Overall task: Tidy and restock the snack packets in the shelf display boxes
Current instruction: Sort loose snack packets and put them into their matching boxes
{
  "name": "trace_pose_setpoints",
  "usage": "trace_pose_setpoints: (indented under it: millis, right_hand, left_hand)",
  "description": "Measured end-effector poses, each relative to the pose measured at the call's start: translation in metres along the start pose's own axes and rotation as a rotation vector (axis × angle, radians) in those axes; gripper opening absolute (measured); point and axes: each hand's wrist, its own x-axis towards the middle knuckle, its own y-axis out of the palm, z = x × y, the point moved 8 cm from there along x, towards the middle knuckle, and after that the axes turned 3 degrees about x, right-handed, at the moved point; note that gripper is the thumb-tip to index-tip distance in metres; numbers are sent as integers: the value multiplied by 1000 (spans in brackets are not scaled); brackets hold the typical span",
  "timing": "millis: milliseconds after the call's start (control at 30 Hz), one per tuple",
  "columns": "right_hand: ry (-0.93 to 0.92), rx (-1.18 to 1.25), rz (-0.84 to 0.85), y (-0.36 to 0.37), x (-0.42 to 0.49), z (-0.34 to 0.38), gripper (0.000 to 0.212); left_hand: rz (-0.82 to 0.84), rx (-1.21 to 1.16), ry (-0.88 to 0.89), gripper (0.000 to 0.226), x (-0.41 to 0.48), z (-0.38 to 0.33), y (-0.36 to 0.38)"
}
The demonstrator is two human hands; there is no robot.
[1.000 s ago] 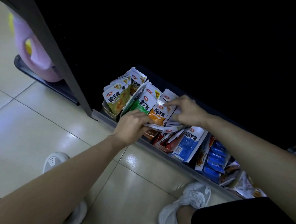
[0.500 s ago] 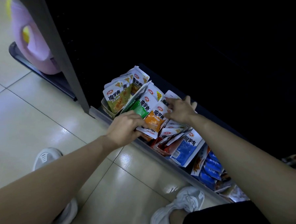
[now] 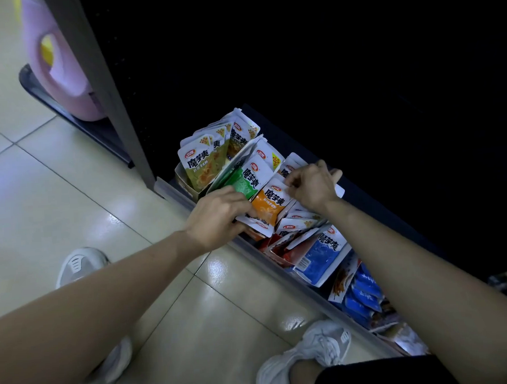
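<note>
Left hand (image 3: 218, 214), right hand (image 3: 312, 185), orange packet (image 3: 269, 204)

shop aisle, low shelf (image 3: 283, 274) of snack packets (image 3: 204, 165) in display boxes (image 3: 187, 182), tiled floor (image 3: 56, 202)

Glossy plastic snack packets (image 3: 269, 204), cardboard display box (image 3: 187, 180), shiny floor tiles (image 3: 71, 207).

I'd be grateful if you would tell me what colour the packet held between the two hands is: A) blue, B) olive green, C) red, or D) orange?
D: the orange packet lies between the left hand, which grips its lower edge, and the right hand, which pinches its top corner.
</note>
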Motion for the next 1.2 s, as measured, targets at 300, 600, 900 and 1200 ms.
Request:
trace_pose_setpoints:
  millis: [300, 600, 900, 1200]
  right_hand:
    - [-186, 211, -6, -16, -42, 6, 16]
    - [-337, 445, 248, -12, -82, 10, 21]
    - [-87, -5, 72, -10, -36, 3, 56]
    - [59, -186, 157, 16, 3, 2, 35]
  left_hand:
    - [-183, 97, 48, 21, 1, -10, -12]
    - [-60, 14, 205, 25, -16, -26, 4]
    - [-53, -9, 136, 19, -15, -20, 1]
    - [-32, -45, 119, 19, -24, -13, 6]
